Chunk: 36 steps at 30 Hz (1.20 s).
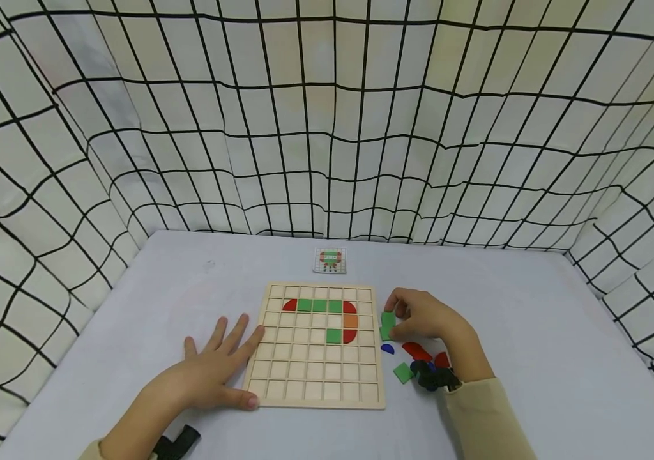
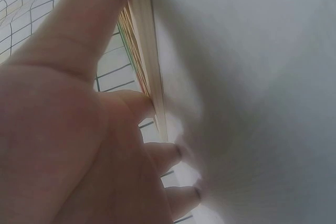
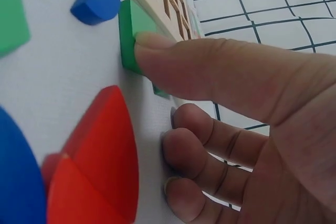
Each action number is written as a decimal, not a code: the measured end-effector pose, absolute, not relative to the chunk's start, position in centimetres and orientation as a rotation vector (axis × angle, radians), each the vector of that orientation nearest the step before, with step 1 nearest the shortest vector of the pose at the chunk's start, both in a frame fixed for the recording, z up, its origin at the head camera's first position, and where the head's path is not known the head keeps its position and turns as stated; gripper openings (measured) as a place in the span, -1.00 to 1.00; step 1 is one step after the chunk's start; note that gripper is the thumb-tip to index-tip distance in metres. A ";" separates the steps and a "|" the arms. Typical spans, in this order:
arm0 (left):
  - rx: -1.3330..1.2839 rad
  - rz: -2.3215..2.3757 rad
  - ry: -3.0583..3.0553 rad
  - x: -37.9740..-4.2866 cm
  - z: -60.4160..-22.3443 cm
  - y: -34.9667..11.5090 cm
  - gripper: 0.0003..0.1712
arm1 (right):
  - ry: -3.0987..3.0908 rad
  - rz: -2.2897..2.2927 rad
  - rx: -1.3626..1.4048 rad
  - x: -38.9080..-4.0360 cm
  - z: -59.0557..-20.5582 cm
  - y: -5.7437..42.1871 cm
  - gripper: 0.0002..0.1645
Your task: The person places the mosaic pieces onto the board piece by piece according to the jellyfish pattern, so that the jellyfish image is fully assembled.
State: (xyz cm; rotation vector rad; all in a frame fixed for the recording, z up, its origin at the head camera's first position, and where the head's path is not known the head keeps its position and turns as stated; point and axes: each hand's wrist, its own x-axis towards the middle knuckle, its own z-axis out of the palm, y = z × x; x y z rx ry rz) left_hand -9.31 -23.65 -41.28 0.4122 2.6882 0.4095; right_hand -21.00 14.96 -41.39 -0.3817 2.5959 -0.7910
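Observation:
My left hand is spread at the left side of the wooden grid board, with fingertips and thumb against its frame. In the left wrist view the thumb meets the board's pale edge. Just right of the board, my right hand has its fingers bent over two green square blocks. The right wrist view shows the thumb pressed on one green block; the index finger is hidden behind it. Red, green and orange pieces form a partial outline in the board's upper cells.
Beside the right wrist lie a blue half-round, red pieces and a loose green square. A small pattern card lies beyond the board. White walls with black netting surround the white table.

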 end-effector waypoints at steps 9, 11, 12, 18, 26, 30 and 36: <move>0.408 0.431 2.680 -9.2 -41.1 -23.7 0.41 | 2.587 -0.843 -0.406 -21.3 -41.5 14.9 -0.65; 0.410 0.423 2.683 -9.2 -41.1 -23.7 0.41 | 2.589 -0.849 -0.407 -21.3 -41.6 14.9 -0.68; 0.411 0.419 2.684 -9.2 -41.1 -23.7 0.41 | 2.595 -0.848 -0.401 -21.2 -41.6 14.9 -0.69; 0.409 0.405 2.683 -9.3 -41.1 -23.7 0.42 | 2.612 -0.849 -0.424 -21.3 -41.6 14.9 -0.79; 0.407 0.416 2.679 -9.3 -41.1 -23.7 0.42 | 2.628 -0.921 -0.456 -21.5 -41.5 15.2 -0.84; 0.403 0.418 2.677 -9.2 -41.1 -23.7 0.42 | 2.637 -1.022 -0.531 -21.6 -41.4 15.1 -0.86; 0.404 0.425 2.675 -9.2 -41.1 -23.7 0.41 | 2.644 -1.169 -0.645 -21.6 -41.3 14.5 -0.86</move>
